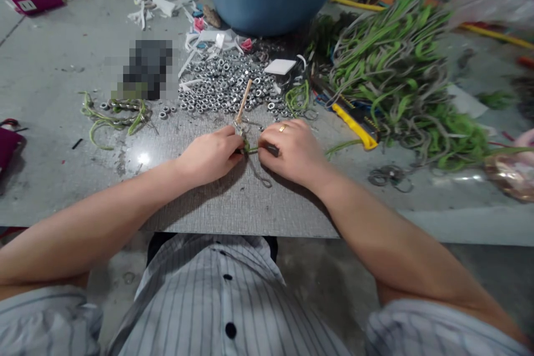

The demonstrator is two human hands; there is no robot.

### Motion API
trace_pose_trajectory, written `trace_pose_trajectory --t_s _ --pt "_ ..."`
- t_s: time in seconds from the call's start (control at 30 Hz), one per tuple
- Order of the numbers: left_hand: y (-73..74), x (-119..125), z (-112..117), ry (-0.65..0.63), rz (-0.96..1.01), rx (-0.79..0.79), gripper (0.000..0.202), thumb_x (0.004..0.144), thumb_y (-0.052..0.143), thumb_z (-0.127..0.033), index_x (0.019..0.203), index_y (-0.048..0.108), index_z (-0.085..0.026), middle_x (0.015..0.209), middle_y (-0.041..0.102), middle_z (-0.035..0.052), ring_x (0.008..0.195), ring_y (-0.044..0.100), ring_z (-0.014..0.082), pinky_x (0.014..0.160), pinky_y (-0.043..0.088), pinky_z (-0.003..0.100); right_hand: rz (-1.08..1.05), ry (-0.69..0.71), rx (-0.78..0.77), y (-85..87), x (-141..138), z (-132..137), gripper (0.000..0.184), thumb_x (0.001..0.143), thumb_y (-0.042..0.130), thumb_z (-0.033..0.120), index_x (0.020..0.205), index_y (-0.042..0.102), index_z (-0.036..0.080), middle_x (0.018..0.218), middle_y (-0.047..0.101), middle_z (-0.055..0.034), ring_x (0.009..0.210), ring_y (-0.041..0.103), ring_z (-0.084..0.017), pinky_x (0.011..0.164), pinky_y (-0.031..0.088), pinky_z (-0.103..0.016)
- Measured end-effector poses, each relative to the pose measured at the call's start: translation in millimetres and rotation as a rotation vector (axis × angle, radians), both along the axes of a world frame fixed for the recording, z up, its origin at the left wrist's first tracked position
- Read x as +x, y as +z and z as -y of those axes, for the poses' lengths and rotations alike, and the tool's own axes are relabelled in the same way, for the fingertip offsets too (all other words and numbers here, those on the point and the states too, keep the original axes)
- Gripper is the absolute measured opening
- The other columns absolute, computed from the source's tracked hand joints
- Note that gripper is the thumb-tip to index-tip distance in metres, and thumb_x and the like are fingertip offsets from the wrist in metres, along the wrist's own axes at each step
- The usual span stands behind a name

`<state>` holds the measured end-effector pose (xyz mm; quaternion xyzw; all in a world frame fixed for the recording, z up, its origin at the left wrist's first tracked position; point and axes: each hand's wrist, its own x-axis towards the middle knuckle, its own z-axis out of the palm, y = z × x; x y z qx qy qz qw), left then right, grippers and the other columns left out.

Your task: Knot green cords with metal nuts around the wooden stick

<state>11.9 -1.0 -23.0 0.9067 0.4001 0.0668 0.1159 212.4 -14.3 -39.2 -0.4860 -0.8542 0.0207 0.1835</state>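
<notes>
Between the fingers (236,143), a thin green-grey cord (258,177) trails a loop.

Your left hand (212,154) can pass left over the flat grey tabletop (175,136), but silver metal nuts (212,80) and the round blue plastic basin (267,3) block ahead, tangled green-and-grey cords (387,58) the right.

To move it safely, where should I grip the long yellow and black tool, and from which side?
Probably grip the tool at its yellow near end, from the near side: this end lies nearest you, while green and grey cords crowd its right.
</notes>
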Motion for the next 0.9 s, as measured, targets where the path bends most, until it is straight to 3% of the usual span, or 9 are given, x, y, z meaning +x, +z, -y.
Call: trace_pose_trajectory --t_s 0.3,0.5,0.6,0.77,0.9 --pt "-0.3 -8 -6 -0.089 0.067 -0.050 0.020 0.085 0.053 -0.020 0.096 0.069 -0.014 0.092 0.063 0.0078 0.081 0.065 0.0187 0.074 0.052 0.030 0.006 -0.157 0.093 -5.0 2 -2 0.012 0.075 0.055 0.016 0.065 0.057 0.022 0.070 0.064 -0.0049 0.070 0.055 -0.021 0.066 0.033 -0.036" --pt "1.9 -7 -7 -0.082 0.034 -0.063 0.020 0.087 0.054 -0.021 0.098 0.069 -0.016 0.091 0.064 0.0067 0.080 0.065 0.0185 0.073 0.051 0.029 0.090 -0.157 0.071 -0.6 4 -1 0.011 0.079 0.056 0.018 0.069 0.060 0.021 0.073 0.064 -0.0066 0.070 0.055 -0.022 0.065 0.034 -0.036" --pt "2.4 -7 -7 -0.073 0.027 -0.071 0.020 0.087 0.054 -0.021 0.099 0.069 -0.017 0.092 0.065 0.0071 0.081 0.065 0.0184 0.073 0.051 0.029 0.039 -0.059 -0.011 5.1 8 -2 0.008 0.082 0.054 0.018 0.080 0.062 0.020 0.084 0.067 -0.0079 0.077 0.059 -0.023 0.069 0.039 -0.036" --pt "1.8 -8 -8 -0.090 0.051 -0.083 0.019 0.086 0.057 -0.020 0.098 0.071 -0.014 0.091 0.065 0.0077 0.078 0.064 0.0179 0.071 0.050 0.028 -0.097 0.341 -0.313 15.7 17 -1 0.019 0.086 0.054 0.016 0.101 0.064 0.020 0.096 0.068 -0.0057 0.081 0.063 -0.017 0.071 0.045 -0.028" --pt "0.7 -9 -8 -0.109 0.081 -0.061 0.019 0.085 0.057 -0.020 0.095 0.071 -0.014 0.088 0.065 0.0066 0.075 0.063 0.0160 0.069 0.049 0.026 -0.040 0.429 -0.417 16.4 16 2 0.020 0.088 0.057 0.018 0.103 0.068 0.024 0.099 0.070 -0.0039 0.085 0.066 -0.017 0.075 0.046 -0.028"
